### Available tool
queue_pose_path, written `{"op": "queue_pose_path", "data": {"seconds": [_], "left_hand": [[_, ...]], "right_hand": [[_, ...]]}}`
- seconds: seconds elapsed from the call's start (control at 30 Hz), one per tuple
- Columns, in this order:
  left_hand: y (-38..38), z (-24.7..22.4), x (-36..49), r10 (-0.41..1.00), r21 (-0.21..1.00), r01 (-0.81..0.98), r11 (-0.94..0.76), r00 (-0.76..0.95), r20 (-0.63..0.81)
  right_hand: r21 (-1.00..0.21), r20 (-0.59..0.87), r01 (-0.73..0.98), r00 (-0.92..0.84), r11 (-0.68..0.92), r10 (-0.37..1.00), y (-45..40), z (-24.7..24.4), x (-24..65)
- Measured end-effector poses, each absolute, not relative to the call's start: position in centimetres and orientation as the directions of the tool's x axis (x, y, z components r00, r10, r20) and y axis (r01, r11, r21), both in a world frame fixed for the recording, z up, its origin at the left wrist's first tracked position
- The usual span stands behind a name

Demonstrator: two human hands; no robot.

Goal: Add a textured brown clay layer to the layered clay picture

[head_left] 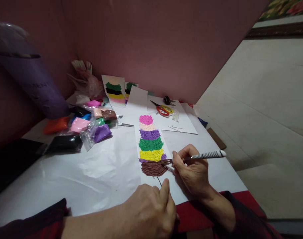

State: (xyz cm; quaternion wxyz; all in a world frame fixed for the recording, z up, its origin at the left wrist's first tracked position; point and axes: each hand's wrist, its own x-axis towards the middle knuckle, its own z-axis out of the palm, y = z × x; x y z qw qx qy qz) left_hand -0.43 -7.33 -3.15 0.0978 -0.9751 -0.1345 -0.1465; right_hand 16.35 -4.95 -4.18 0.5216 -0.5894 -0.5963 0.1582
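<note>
A narrow white card [138, 143] lies on the table, bearing stacked bands of modelling clay in pink, peach, purple, green, yellow and brown. The bands have a grooved, feathery texture. My right hand [191, 169] grips a fork [208, 154] with a white handle patterned in black. Its tines touch the right side of the brown clay [153, 168], near the yellow band. At the card's near end, my left hand [153, 207] is curled with its index finger extended onto the card. The undersides of the left fingers are hidden. Dark thin marks show below the brown clay.
Several bagged clay packs [79, 125] lie at the left, near a purple cylinder [34, 79]. Red-and-yellow scissors [162, 110] and thin pins or sticks [176, 128] rest on white sheets at the back. Painted cards [113, 79] lean against the pink wall.
</note>
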Motion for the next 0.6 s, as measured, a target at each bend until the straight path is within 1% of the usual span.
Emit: {"op": "queue_pose_path", "data": {"seconds": [0.17,0.3,0.5,0.6], "left_hand": [[-7.5,-4.6,-0.1,0.240,-0.165,0.326,-0.931,0.887,0.395],[-7.6,-5.3,0.0,0.243,-0.148,0.333,-0.931,0.870,0.428],[-7.5,-4.9,-0.1,0.239,-0.142,0.322,-0.936,0.877,0.418],[-7.5,-4.8,-0.2,0.246,-0.138,0.337,-0.931,0.861,0.445]], "right_hand": [[-0.835,0.397,0.486,0.210,0.257,0.893,-4.8,-4.3,16.2],[-0.816,0.383,0.525,0.178,0.242,0.906,-4.6,-4.4,16.2],[-0.800,0.356,0.567,0.187,0.196,0.916,-4.4,-4.4,16.4],[-0.793,0.351,0.582,0.194,0.180,0.916,-4.3,-4.3,16.5]]}}
